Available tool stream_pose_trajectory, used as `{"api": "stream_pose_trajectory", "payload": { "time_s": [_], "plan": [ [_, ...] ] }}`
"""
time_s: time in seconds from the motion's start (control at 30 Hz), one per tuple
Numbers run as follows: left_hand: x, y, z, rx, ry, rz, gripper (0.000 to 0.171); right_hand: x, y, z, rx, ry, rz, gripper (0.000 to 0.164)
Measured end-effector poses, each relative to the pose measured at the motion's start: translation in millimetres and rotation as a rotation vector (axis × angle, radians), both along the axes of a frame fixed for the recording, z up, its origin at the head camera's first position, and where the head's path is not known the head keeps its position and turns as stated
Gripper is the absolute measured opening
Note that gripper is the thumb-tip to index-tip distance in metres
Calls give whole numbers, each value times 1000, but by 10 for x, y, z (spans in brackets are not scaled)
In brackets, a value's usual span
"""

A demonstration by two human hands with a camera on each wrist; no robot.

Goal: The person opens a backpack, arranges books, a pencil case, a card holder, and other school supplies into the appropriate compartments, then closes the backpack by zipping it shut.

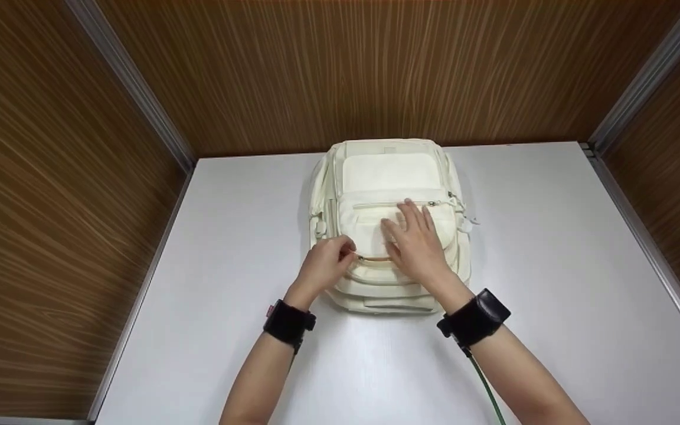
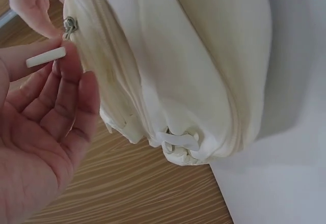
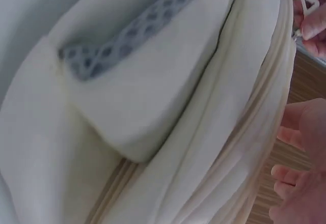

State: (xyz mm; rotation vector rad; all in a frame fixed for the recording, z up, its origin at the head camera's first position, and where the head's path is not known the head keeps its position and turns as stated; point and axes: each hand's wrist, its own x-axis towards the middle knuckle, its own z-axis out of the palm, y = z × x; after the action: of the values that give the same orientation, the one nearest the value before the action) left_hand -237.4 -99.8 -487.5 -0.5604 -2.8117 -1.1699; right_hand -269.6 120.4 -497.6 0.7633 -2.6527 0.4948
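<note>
A cream backpack [image 1: 390, 171] lies on the table with its front pockets facing up. At the lower front pocket, my left hand [image 1: 326, 262] pinches a pale zipper pull [image 2: 46, 57] between thumb and forefinger. The pull hangs from a metal slider [image 2: 70, 24], and in the head view a tan strip [image 1: 376, 258] runs from there toward my right hand [image 1: 419, 245]. That hand lies over the front pocket with its fingers spread, just below the upper pocket's zipper [image 1: 393, 204]. In the right wrist view, the pull's triangular loop [image 3: 307, 2] shows in the left fingers.
Wood-grain panels [image 1: 375, 71] stand behind the white table [image 1: 552, 248] and along both sides, joined by metal strips. Side buckles and straps [image 1: 464, 224] stick out from the bag. A green cable [image 1: 487, 386] trails from the right wrist's black band [image 1: 474, 319].
</note>
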Motion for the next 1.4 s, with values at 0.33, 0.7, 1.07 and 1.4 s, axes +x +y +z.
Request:
{"api": "stream_pose_trajectory", "payload": {
  "time_s": [0.33, 0.7, 1.07, 1.4],
  "plan": [
    [10, 121, 89, 264, 10, -8, 13, 262, -347, -81, -94, -34, 155, 25],
    [-10, 66, 43, 201, 175, -11, 7, 261, -395, -132, -212, -97, 74, 11],
    [-97, -18, -230, -208, 407, -60, 11, 282, -375, -88, -230, -183, 20, 7],
    [-110, -32, -244, -226, 462, -36, 8, 346, -133, -76, -237, -191, -37, 13]
  ]
}}
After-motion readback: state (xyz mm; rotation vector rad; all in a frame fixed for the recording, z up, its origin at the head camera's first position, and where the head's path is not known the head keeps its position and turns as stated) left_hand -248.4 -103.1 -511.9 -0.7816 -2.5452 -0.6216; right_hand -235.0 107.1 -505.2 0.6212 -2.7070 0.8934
